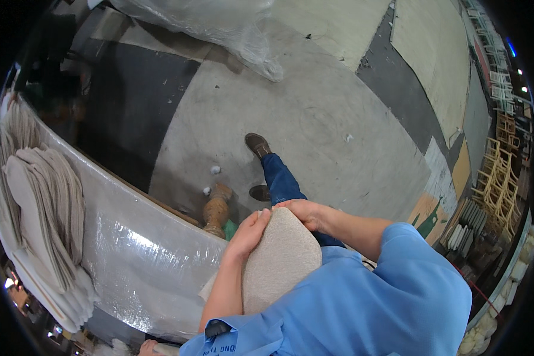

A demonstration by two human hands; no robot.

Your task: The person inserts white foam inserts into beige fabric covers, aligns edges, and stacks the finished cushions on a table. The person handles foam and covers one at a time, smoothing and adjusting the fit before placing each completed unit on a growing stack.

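Holding a beige upholstered seat pad (282,255) against our blue shirt (362,302) at lower centre of the frame, we grip it from both sides. Our left hand (250,232) lies flat along its left edge, fingers pressed together and curled slightly over the top corner. Our right hand (305,212) wraps the upper right corner, fingers close together; its thumb is hidden behind the pad.

Left of us, a long table wrapped in clear plastic sheeting (136,249) curves from upper left to lower centre. A fanned stack of similar beige pads (41,207) rests on it at the left edge. Between the table and our legs stands a turned wooden leg (216,207), with something green just beside it, too hidden to identify. Our jeans and brown shoe (258,144) step onto the grey concrete floor (314,118). A bulky clear plastic bag (219,24) sits at the top. Pale wooden chair frames (498,178) crowd the right rim, blurred and bent by the lens.
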